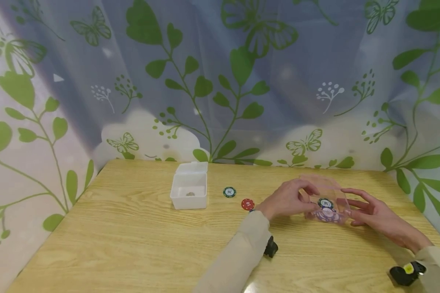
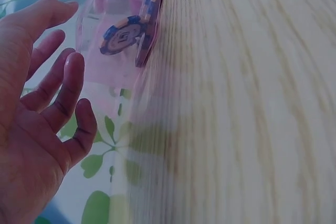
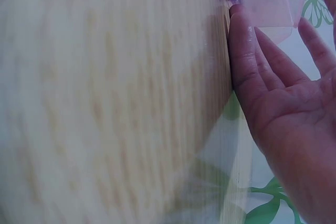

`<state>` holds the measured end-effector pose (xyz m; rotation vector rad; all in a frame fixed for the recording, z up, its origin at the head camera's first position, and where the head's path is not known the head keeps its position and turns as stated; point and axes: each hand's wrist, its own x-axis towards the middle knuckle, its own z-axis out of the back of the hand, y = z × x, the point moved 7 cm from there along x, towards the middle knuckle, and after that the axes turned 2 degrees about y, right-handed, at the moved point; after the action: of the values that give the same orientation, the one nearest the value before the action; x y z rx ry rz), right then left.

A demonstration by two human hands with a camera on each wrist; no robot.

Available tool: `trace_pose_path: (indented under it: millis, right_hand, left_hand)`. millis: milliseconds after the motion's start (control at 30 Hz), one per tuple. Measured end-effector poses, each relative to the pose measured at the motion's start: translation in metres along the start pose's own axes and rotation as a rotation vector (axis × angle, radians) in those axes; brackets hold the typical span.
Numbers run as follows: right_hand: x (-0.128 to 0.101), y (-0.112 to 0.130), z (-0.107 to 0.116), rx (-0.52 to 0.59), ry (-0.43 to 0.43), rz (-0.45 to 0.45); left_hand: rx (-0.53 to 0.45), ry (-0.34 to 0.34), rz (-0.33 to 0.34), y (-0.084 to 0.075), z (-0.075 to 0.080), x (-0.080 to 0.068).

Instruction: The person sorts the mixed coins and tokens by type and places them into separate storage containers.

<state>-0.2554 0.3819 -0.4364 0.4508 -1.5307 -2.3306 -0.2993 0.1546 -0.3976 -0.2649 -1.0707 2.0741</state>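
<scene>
A translucent pink plastic box (image 1: 342,195) stands on the right part of the table. Inside it lie a dark-rimmed poker chip (image 1: 326,203) and several purple-and-white chips (image 1: 326,217). My left hand (image 1: 287,199) is at the box's left side, its fingers loosely bent; in the left wrist view a gap shows between the fingertips (image 2: 73,59) and the pink wall. My right hand (image 1: 375,213) is at the right side, fingers spread and extended along the wall. In the right wrist view its little finger (image 3: 242,45) lies low, along the tabletop.
A small white box (image 1: 188,202) with its lid up stands left of centre, a small item in its bottom. Between the boxes lie a green-rimmed "20" chip (image 1: 229,192) and a red "10" chip (image 1: 247,204). A patterned curtain (image 1: 220,89) hangs behind the wooden table (image 1: 124,236).
</scene>
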Motion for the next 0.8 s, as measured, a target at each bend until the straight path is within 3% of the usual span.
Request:
trace_pose_path:
  millis: [400, 800]
  right_hand:
    - [0.0, 0.001, -0.001, 0.001, -0.005, 0.007]
    - [0.0, 0.002, -0.002, 0.006, -0.004, 0.005]
  left_hand:
    - [-0.062, -0.013, 0.006, 0.008, 0.006, -0.007]
    - [-0.089, -0.025, 0.055, 0.013, 0.018, -0.021]
